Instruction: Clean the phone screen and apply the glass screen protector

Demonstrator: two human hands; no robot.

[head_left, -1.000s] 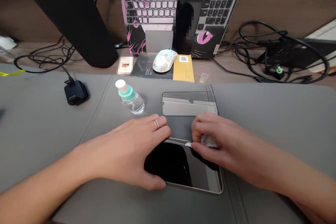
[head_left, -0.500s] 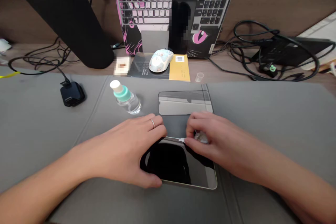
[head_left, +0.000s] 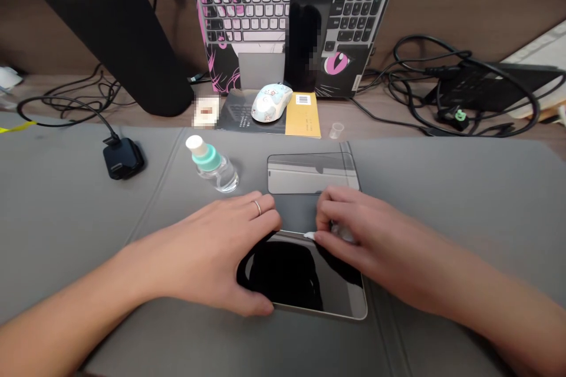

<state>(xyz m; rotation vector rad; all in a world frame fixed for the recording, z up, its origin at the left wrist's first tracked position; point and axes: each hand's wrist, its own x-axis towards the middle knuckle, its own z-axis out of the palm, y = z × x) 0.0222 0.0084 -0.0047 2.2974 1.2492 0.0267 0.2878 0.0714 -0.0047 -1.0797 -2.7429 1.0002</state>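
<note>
A phone (head_left: 309, 283) with a dark, shiny screen and a pale rim lies face up on the grey mat. My left hand (head_left: 221, 253), with a ring on one finger, grips its left end between thumb and fingers. Pinched in my right hand (head_left: 354, 224) is a crumpled white tissue (head_left: 309, 235), its tip touching the phone's far edge; most of it is hidden by my fingers. Just beyond lies a clear screen protector (head_left: 312, 179) with a black border. Left of that stands a clear spray bottle (head_left: 216, 168) with a mint collar and white cap.
At the back a laptop (head_left: 265, 12) stands upright, a black phone (head_left: 307, 41) leaning against it. A patterned mouse (head_left: 270, 101) rests on a booklet (head_left: 305, 121). A black adapter (head_left: 122, 158) sits on the left; cables (head_left: 469, 53) coil at the right.
My right hand with the tissue has slid very slightly right along the phone's far edge. My left hand keeps its grip on the phone.
</note>
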